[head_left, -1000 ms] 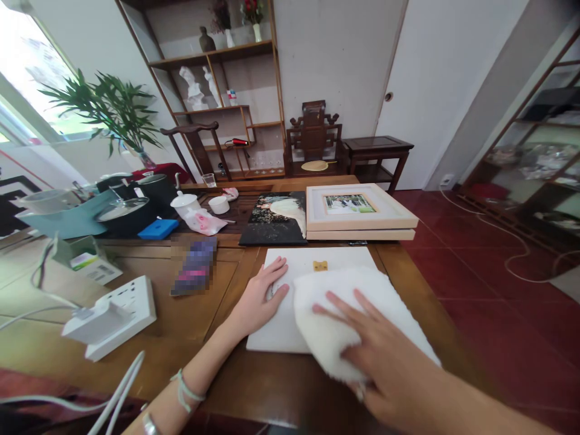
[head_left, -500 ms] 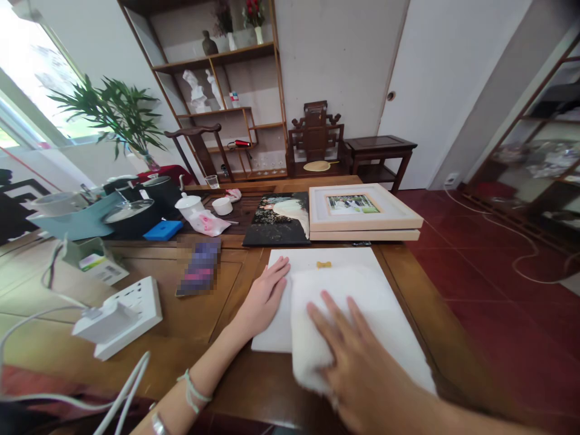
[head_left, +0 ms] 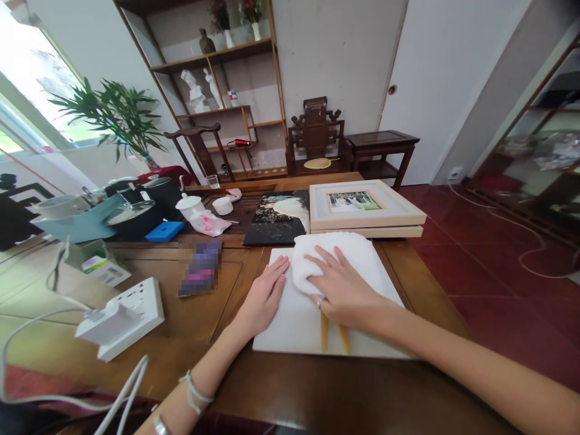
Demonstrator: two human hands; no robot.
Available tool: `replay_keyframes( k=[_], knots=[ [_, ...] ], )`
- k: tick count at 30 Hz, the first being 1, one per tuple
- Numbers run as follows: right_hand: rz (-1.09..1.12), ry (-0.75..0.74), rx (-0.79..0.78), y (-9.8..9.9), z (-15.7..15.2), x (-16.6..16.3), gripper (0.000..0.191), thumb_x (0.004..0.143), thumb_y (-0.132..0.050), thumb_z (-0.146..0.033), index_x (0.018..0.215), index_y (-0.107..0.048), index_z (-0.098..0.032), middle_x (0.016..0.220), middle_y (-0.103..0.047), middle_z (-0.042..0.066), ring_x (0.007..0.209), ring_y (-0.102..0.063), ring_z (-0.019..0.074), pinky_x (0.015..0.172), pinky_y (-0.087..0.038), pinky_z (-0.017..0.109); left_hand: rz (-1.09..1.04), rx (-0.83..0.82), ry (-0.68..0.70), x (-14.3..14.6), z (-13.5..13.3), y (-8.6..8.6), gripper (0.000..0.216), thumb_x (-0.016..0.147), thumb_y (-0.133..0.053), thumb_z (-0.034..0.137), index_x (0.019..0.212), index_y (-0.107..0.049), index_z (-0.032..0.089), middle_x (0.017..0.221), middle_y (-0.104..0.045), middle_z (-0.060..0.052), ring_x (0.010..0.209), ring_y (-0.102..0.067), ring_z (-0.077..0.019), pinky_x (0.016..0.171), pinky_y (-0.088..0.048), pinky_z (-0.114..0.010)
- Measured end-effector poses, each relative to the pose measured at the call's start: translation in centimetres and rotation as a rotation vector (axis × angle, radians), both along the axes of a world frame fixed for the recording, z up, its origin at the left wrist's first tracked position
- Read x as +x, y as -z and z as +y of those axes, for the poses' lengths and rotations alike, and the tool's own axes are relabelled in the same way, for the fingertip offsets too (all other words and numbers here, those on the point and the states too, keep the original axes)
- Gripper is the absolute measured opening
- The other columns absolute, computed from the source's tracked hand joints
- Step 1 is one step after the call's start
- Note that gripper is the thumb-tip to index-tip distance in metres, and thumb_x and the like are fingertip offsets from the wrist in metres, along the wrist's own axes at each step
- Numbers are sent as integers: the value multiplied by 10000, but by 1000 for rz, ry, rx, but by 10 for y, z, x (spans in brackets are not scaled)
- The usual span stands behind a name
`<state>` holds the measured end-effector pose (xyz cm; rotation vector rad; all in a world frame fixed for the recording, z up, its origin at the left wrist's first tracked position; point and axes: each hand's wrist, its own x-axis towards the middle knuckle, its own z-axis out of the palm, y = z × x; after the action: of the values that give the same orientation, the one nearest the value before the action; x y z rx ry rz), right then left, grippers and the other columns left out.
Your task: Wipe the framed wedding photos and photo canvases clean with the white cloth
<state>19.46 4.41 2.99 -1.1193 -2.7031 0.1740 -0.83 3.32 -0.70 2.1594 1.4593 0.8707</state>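
A white board (head_left: pixel 290 326) lies flat on the wooden table. My left hand (head_left: pixel 267 293) rests flat with its fingers stretched out along the board's left edge. Over the far part of the board, my right hand (head_left: pixel 335 281) holds a folded white cloth (head_left: pixel 357 244), with fingers spread across its top. The cloth reaches slightly past the board's far edge. Two slim yellow-brown shapes (head_left: pixel 324 332) show on the board below my right hand. Their upper parts are hidden by the hand and cloth.
Behind the board lie a dark picture panel (head_left: pixel 283 226) and stacked pale wooden frames (head_left: pixel 394 208). To the left are a white power strip (head_left: pixel 145 311) with cables, an open box (head_left: pixel 97 266), a blue box (head_left: pixel 165 231) and a white teapot (head_left: pixel 190 205). The table's right edge (head_left: pixel 435 296) is near.
My right hand has slid the cloth away from me, from the near part of the board to its far edge. The lower yellow-brown shapes are uncovered. My left hand has stayed in place.
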Motion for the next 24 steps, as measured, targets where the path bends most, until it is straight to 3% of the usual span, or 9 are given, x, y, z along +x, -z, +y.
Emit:
replay_keyframes(
  k=[5, 9, 12, 15, 19, 24],
  knots=[
    [-44, -153, 5, 2, -67, -14, 271, 836, -526, -331, 908, -734, -173, 1377, -454, 195, 1282, -322, 465, 980, -252, 694, -1, -21, -21, 0, 1, 1, 450, 942, -312, 315, 1298, -496, 111, 1402, -444, -101, 1329, -361, -198, 1130, -239, -421],
    [-33, -194, -53, -3, -89, -19, 357, 828, -527, -379, 979, -719, -119, 1225, -593, 205, 1185, -478, 407, 951, -415, 552, -11, -26, -7, 0, 1, 2, 447, 940, -314, 313, 1297, -498, 117, 1408, -438, -92, 1336, -348, -193, 1137, -221, -414],
    [-1, -237, -111, -14, -70, -8, 271, 767, -593, -366, 914, -726, -181, 1246, -594, 149, 1206, -465, 373, 997, -376, 508, -13, -23, -10, 0, 1, 1, 444, 940, -313, 310, 1284, -511, 112, 1401, -446, -97, 1330, -360, -199, 1133, -228, -422],
    [7, -127, -114, -24, -33, 5, 276, 788, -559, -325, 961, -700, -162, 1224, -599, 168, 1252, -419, 341, 1037, -317, 476, -6, -22, -15, 0, 2, 1, 440, 938, -318, 315, 1277, -520, 120, 1391, -461, -97, 1320, -376, -211, 1125, -246, -429],
    [-44, -67, -76, -26, 7, 2, 297, 816, -505, -273, 1013, -673, -128, 1166, -616, 193, 1204, -462, 330, 996, -354, 453, -20, -7, -7, 1, 0, -1, 431, 941, -324, 321, 1286, -514, 145, 1386, -471, -83, 1317, -380, -217, 1124, -246, -431],
    [-34, -55, -7, -13, 2, -21, 320, 819, -492, -243, 1052, -667, -112, 1284, -532, 210, 1285, -341, 392, 1041, -233, 562, -133, 24, -48, 1, -5, -5, 479, 957, -286, 360, 1377, -394, 155, 1447, -386, -69, 1341, -338, -204, 1127, -241, -395]
  ],
)
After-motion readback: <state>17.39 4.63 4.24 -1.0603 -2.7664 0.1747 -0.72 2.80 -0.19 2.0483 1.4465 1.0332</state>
